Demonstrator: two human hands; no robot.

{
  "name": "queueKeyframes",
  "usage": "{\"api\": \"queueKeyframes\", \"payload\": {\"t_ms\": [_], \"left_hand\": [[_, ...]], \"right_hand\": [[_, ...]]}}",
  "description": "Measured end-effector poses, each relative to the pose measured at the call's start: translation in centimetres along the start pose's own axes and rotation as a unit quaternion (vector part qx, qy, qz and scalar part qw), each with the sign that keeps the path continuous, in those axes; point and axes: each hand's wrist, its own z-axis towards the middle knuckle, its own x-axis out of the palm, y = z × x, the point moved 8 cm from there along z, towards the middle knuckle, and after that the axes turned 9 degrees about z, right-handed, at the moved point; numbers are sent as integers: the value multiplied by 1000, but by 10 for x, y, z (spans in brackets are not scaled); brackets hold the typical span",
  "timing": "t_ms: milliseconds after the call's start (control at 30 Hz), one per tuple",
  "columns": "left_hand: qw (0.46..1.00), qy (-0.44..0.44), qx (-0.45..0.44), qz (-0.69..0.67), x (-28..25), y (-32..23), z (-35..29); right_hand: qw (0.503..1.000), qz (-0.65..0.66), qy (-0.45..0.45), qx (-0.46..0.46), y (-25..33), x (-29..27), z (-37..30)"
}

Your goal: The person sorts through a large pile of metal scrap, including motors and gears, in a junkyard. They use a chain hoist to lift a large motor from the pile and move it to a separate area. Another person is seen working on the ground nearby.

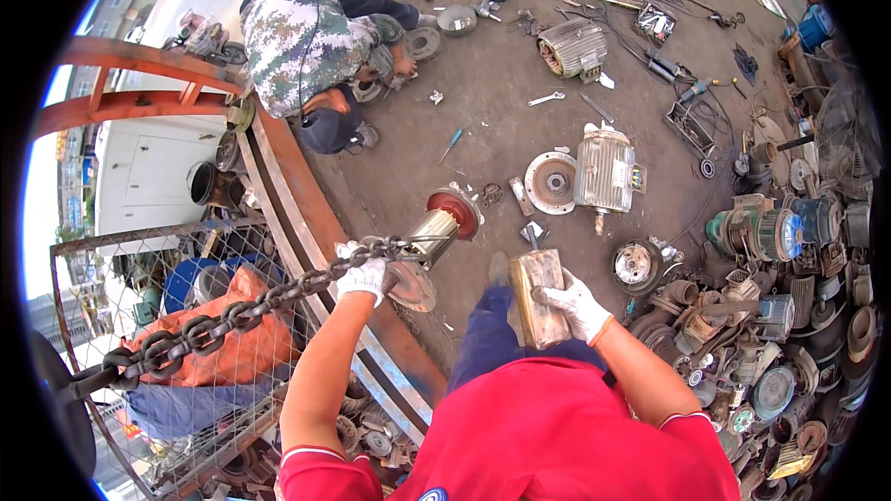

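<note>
Head view: right grip closed on worn block; left grip unclear behind chain.

White gloves, tan block, camouflage shirt

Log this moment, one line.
Left hand: near grey-brown round metal disc, contact unclear; right hand: gripping worn tan rectangular block; grey ribbed motor: on ground

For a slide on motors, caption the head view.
Right hand gripping a block, motors on the floor ahead, a co-worker bent over at left.
</note>
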Motion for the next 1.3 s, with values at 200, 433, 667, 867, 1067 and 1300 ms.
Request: {"api": "queueKeyframes", "payload": {"t_ms": [200, 433, 667, 867, 1067, 1300], "left_hand": [[996, -78, 24, 31, 10, -2, 2], [997, -69, 13, 40, 42, 1, 22], [997, -62, 25, 50, 32, -4, 19], [997, -53, 50, 16, 9, -3, 7], [999, -30, 37, 3, -24, -9, -11], [998, -51, 6, 33, 11, -9, 2]], "right_hand": [[1000, 1, -4, -3, -1, 2, -3], [1000, -5, 2, -2, -5, 2, -4], [1000, -8, -5, 0, -6, -2, -4], [1000, -2, -5, 3, -7, -1, -2], [1000, -2, -5, 7, -8, -3, 2], [1000, -1, 2, 11, -6, 0, 6]]}}
